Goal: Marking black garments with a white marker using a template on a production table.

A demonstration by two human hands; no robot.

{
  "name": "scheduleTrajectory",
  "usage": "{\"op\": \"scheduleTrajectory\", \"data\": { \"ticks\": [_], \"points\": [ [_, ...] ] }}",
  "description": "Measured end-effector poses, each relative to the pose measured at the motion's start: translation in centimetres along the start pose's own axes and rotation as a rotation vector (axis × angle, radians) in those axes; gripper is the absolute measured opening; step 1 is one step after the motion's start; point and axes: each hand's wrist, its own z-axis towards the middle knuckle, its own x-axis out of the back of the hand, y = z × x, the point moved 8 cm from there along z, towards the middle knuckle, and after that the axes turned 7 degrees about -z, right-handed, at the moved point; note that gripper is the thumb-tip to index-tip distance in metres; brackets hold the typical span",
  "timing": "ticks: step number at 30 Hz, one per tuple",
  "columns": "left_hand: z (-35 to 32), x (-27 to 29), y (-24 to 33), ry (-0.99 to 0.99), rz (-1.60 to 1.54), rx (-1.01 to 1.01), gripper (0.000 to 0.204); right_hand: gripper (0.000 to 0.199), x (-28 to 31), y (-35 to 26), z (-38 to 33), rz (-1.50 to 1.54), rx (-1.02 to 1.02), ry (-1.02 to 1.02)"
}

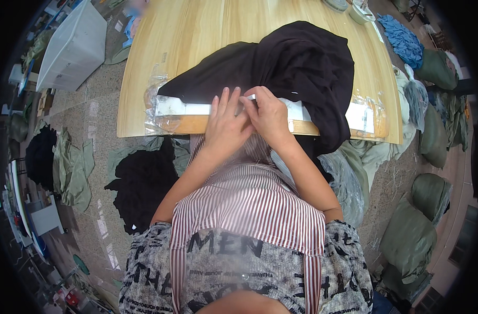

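A black garment (296, 65) lies bunched on a light wooden table (197, 31), one edge hanging over the near right side. Along the table's near edge runs a white strip under clear plastic film (178, 109). My left hand (226, 123) rests flat at that edge, fingers spread, touching the garment's hem. My right hand (270, 115) is beside it, fingers curled and pinching a small piece of the white strip or hem; which of the two I cannot tell. Both hands touch each other.
A pile of black cloth (144, 183) and olive cloth (71, 167) lie on the floor at left. Green stuffed sacks (417, 235) stand at right, blue cloth (403, 39) beyond. A white bin (71, 47) sits far left.
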Motion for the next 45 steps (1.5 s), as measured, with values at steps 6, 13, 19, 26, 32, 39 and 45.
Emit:
{"op": "scheduleTrajectory", "data": {
  "ticks": [6, 13, 19, 26, 32, 39, 45],
  "points": [
    [0.1, 0.7, 0.6, 0.053, -0.042, -0.033, 0.048, 0.017, -0.3, 0.6, 1.5, 0.178, -0.161, 0.001],
    [0.3, -0.1, -0.1, -0.011, -0.217, 0.055, 0.052, 0.013, -3.2, -3.1, 2.2, 0.221, 0.025, -0.133],
    [0.5, -0.1, 0.3, -0.029, -0.21, 0.009, 0.048, 0.016, -4.1, -4.1, 3.3, -0.012, 0.085, -0.212],
    [3.7, 1.1, -0.6, 0.039, -0.05, 0.006, 0.035, 0.017, -0.9, 1.8, 1.5, 0.886, -0.335, 0.008],
    [10.8, 5.8, -5.8, 0.046, -0.174, 0.1, 0.021, 0.023, 3.9, 9.0, 1.9, 0.495, -0.324, 0.01],
    [-4.8, 31.0, -28.4, 1.055, -0.377, 0.347, 0.023, 0.017, 4.2, -7.0, 11.6, 0.184, 0.64, 0.442],
    [-42.9, 20.9, -31.9, 0.991, 0.231, 1.235, 0.041, 0.015, -1.0, -4.9, 10.0, 0.4, 0.231, 0.048]
  ]
}}
